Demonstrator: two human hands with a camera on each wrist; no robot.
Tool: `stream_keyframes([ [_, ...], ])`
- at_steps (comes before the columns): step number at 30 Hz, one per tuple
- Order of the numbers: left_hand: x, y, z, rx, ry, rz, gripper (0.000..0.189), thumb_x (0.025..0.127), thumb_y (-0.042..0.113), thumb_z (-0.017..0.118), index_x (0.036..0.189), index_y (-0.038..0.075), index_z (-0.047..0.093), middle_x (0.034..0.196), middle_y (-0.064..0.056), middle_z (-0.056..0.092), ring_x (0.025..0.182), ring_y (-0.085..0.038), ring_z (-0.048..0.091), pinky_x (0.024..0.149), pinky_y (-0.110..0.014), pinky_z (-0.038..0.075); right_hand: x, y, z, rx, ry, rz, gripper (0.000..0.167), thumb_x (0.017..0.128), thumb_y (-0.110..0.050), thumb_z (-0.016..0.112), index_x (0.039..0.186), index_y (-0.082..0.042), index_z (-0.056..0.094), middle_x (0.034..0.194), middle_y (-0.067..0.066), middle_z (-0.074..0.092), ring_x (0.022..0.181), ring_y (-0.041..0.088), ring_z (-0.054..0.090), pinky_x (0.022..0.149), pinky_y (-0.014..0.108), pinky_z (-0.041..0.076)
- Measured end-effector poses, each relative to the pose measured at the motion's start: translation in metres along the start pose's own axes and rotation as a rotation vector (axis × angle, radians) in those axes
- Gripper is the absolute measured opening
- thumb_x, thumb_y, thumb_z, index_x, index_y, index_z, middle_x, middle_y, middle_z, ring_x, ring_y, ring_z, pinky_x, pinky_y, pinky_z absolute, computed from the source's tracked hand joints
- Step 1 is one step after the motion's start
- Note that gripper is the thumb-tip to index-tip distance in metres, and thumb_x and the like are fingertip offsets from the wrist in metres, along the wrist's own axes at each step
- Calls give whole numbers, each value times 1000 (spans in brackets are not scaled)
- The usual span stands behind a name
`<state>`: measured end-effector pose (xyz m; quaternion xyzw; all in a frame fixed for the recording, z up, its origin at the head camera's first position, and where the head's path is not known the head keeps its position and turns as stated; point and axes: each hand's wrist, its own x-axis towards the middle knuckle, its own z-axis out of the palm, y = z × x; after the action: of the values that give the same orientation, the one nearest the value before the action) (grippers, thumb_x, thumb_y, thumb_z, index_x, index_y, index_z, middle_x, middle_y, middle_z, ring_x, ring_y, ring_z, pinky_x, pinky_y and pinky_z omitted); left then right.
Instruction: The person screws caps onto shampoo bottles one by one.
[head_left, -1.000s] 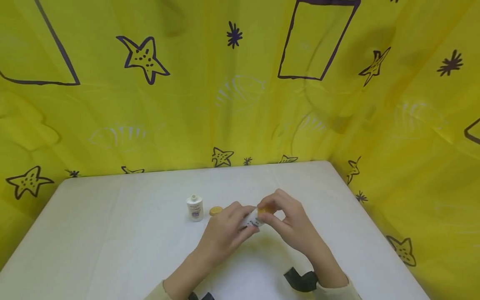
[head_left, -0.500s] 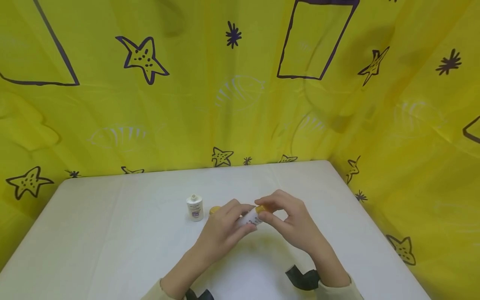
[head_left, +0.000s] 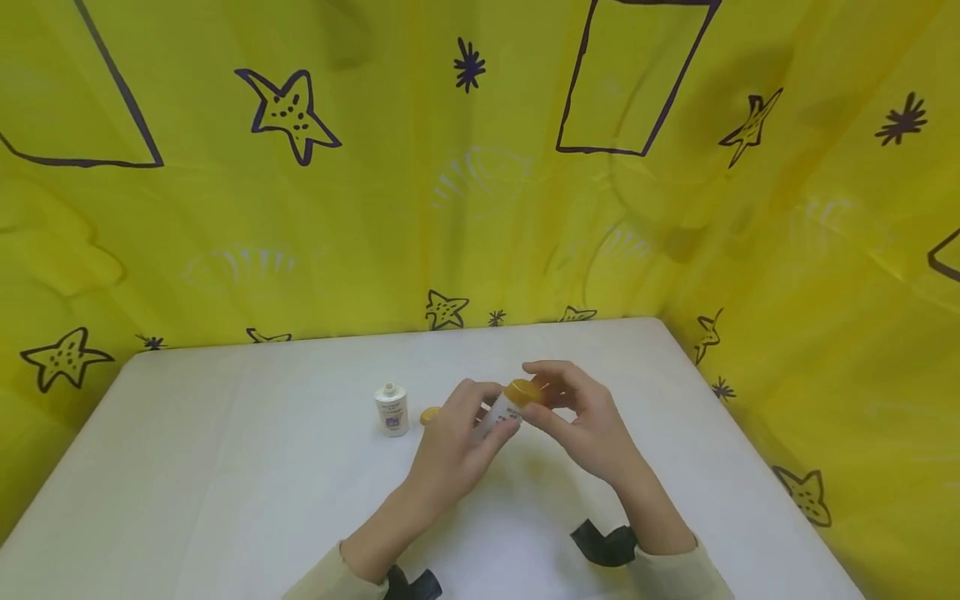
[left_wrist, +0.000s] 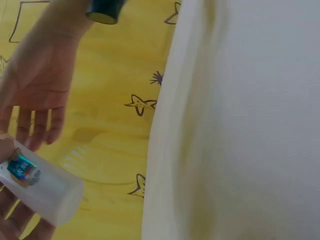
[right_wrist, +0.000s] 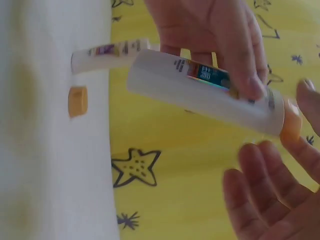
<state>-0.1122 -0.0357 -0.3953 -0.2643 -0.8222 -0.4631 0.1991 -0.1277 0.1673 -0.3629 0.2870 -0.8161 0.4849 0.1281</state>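
Observation:
A white bottle (right_wrist: 200,90) with a dark label and an orange cap (right_wrist: 291,119) is tilted above the table. My left hand (head_left: 450,437) grips its body, fingers on one side and thumb on the other. At the capped end is my right hand (head_left: 588,425), its thumb and index finger around the cap and its other fingers extended below in the right wrist view. The cap looks seated on the bottle. A second white bottle (head_left: 392,410) stands uncapped on the table, left of my left hand. Beside it lies a loose orange cap (right_wrist: 77,101), partly hidden behind my left hand in the head view.
The white table (head_left: 225,467) meets a yellow curtain (head_left: 360,192) with drawn stars and fish at the back and right. A dark camera mount (head_left: 606,546) sits by my right wrist, another dark mount (head_left: 412,585) by my left.
Both hands have risen slightly with the bottle, which now tilts more upright. More of the cap's top shows, and the right fingers have spread a little around it.

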Motion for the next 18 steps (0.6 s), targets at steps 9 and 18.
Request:
stream_keyframes([
  [9,26,-8,13,-264,-90,-214,36,94,25,71,124,14,57,119,2,64,103,-18,65,87,-35,57,-9,30,-7,-44,-134,176,42,86,-22,80,124,-19,61,106,-2,69,91,15,70,79,32,59],
  [18,44,-14,45,-386,-151,-265,34,94,27,71,121,14,57,116,-2,64,106,-22,65,86,-28,57,-14,60,-23,-30,-95,198,33,88,-17,77,118,-13,63,104,3,70,91,16,69,78,30,59],
])
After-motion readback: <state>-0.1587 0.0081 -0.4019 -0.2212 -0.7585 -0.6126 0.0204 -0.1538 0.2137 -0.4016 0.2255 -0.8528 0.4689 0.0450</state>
